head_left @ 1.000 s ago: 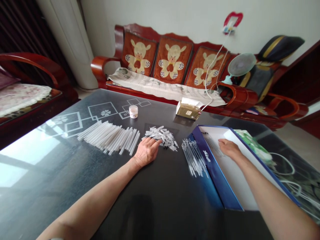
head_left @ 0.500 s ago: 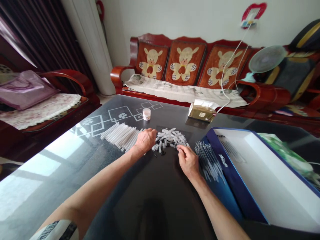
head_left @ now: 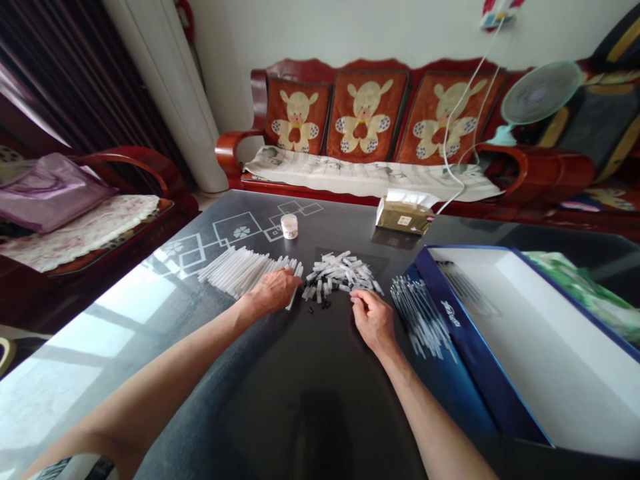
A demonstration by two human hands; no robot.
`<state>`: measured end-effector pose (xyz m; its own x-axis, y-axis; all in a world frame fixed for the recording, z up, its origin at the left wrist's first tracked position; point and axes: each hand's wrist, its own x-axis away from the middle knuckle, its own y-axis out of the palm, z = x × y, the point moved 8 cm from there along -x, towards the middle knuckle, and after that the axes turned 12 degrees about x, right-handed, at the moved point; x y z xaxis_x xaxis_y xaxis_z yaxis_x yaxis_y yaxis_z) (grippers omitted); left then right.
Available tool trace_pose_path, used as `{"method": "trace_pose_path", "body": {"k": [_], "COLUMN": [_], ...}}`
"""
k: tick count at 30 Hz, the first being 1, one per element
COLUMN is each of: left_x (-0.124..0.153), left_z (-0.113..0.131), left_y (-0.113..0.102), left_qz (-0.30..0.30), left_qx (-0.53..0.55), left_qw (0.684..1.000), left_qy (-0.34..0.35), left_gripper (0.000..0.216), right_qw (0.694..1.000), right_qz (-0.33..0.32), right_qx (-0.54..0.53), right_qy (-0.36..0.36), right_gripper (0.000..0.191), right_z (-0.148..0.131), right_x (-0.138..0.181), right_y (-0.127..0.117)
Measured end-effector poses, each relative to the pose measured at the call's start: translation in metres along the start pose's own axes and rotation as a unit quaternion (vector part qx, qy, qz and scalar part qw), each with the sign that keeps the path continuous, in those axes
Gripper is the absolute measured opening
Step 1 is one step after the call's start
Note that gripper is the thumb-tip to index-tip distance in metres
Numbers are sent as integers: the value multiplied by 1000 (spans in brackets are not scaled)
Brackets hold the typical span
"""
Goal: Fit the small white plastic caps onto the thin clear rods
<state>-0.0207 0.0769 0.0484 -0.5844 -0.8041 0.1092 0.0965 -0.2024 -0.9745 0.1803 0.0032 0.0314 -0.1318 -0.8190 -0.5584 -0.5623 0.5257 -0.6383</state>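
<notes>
My left hand (head_left: 273, 291) lies on the dark glass table (head_left: 300, 400) at the right end of a row of white plastic tubes (head_left: 235, 269), fingers curled over one of them. My right hand (head_left: 371, 319) rests by the near edge of a heap of small white caps (head_left: 340, 273), fingers pinched together; what they hold is too small to make out. A few tiny black pieces (head_left: 320, 305) lie between the hands. A bundle of thin clear refills (head_left: 417, 313) lies right of my right hand, against the blue box (head_left: 450, 320).
The open blue box with a white inside fills the right side. A small white jar (head_left: 289, 226) and a tissue box (head_left: 404, 212) stand further back on the table. Behind are a red wooden sofa (head_left: 370, 127), a fan (head_left: 540, 93) and an armchair (head_left: 75, 213) at the left.
My right hand came out of the blue box to the cap heap. My left hand shifted from the caps to the end of the tube row. The camera turned left.
</notes>
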Motion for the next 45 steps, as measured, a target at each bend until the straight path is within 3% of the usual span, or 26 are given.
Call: {"method": "trace_pose_path", "body": {"k": [8, 14, 21, 30, 38, 45], "left_x": [11, 14, 12, 13, 29, 30], "left_z": [10, 12, 14, 24, 34, 43], "left_y": [3, 3, 7, 3, 2, -3], "left_qz": [-32, -66, -77, -38, 3, 82], "left_qx": [-9, -24, -49, -84, -82, -29], "left_qw": [998, 996, 994, 984, 944, 938], "left_qy": [45, 52, 55, 155, 321, 335], "left_gripper": [29, 42, 35, 14, 29, 23], "right_qw": [1000, 1000, 1000, 1000, 997, 990], "right_qz": [-4, -1, -5, -13, 24, 13], "right_qx": [-3, -2, -2, -4, -40, -82], "right_qy": [2, 3, 1, 9, 65, 114], "right_gripper": [20, 21, 22, 22, 22, 21], "right_z": [1, 1, 1, 0, 10, 20], "right_x": [0, 0, 0, -1, -2, -1], "right_y": [0, 0, 2, 1, -5, -3]}}
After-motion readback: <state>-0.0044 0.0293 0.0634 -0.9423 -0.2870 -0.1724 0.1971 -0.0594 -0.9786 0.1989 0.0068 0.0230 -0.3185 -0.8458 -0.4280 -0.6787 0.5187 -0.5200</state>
